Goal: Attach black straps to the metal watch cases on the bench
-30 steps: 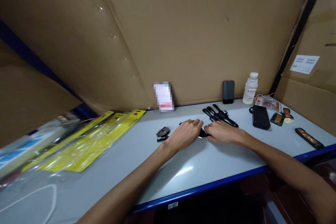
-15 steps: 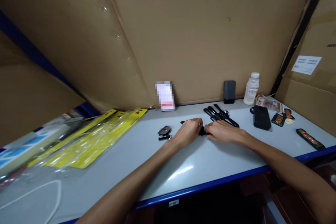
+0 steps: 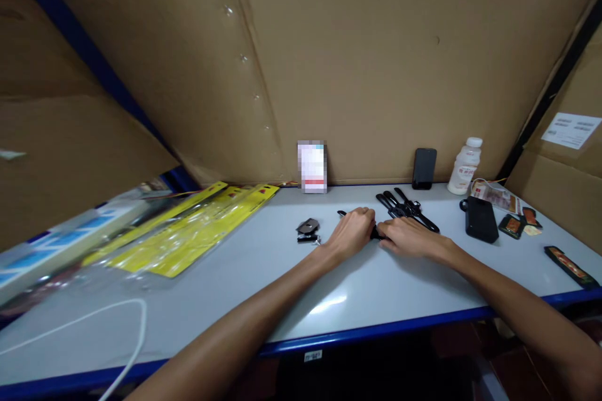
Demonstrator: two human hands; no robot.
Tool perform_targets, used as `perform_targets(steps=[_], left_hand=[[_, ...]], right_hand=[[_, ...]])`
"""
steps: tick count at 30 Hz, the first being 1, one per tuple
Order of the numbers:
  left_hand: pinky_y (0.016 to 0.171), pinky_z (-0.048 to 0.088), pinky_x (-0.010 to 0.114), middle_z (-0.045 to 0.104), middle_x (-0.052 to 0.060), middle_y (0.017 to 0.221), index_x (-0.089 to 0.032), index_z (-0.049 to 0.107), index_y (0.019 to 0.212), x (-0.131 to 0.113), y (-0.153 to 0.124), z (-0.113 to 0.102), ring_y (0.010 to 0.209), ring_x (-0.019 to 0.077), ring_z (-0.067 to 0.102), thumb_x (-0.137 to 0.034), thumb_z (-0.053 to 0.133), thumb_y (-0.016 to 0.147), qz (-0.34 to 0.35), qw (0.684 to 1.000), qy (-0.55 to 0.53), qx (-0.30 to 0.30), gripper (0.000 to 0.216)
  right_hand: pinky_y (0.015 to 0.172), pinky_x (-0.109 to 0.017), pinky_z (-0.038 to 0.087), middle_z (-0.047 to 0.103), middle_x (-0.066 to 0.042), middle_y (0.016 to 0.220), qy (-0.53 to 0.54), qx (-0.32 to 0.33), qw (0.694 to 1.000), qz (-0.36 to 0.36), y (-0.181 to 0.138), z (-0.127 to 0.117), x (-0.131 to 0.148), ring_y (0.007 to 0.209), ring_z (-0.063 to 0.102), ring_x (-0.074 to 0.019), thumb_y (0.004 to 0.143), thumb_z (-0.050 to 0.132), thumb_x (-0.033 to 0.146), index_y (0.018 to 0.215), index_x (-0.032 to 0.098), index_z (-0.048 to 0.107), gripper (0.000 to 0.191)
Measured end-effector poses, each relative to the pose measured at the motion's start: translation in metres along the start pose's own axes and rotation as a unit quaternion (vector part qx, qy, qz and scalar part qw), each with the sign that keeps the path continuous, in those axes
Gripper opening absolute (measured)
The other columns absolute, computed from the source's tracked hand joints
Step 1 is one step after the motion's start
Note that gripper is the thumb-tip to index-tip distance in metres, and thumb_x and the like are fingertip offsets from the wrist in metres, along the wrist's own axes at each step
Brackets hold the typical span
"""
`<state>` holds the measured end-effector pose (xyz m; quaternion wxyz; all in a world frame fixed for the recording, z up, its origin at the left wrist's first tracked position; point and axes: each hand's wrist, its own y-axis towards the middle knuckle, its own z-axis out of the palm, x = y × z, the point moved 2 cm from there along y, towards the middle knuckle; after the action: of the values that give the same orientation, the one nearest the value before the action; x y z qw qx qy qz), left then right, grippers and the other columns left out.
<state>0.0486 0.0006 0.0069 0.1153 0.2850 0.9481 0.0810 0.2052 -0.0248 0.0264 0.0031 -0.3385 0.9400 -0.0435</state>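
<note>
Near the middle of the table, my left hand and my right hand are closed around a black spokeshave. One end of its handle pokes out beyond my left hand; my fingers hide most of the rest. Just behind my right hand lies a pile of black spokeshaves, their handles fanned out. To the left of my left hand are a few flat dark metal blades, with a small black bar in front of them.
Yellow-backed clear plastic packs cover the left side, near a white cable. Along the back stand a lit, blurred screen, a black phone and a bottle. A black power bank-like case and small food packets lie right.
The view has shifted, so everything on the table appears farther right. Both hands stay closed on the spokeshave, with little change in their pose.
</note>
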Motion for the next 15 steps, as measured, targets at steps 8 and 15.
perform_targets(steps=[8,15], left_hand=[[0.075,0.046,0.03,0.069,0.009,0.093,-0.016,0.067,0.087,0.0069,0.0042,0.0042,0.087,0.0218,0.065,-0.007,0.048,0.089,0.002,0.999,-0.035,-0.026,0.02],[0.071,0.044,0.031,0.066,0.01,0.093,-0.015,0.065,0.084,0.0064,0.0028,0.0067,0.086,0.0225,0.062,-0.006,0.047,0.09,0.054,0.997,0.019,-0.043,0.022]], right_hand=[[0.072,-0.03,0.04,0.072,-0.012,0.101,-0.004,-0.014,1.0,-0.002,0.0,0.0,0.0006,0.087,0.066,-0.0228,0.096,0.055,0.025,0.102,0.014,0.066,0.016],[0.069,-0.031,0.036,0.072,-0.012,0.103,-0.003,-0.013,1.0,-0.003,0.0004,-0.0014,0.002,0.088,0.066,-0.0234,0.097,0.054,0.023,0.1,0.014,0.064,0.014]])
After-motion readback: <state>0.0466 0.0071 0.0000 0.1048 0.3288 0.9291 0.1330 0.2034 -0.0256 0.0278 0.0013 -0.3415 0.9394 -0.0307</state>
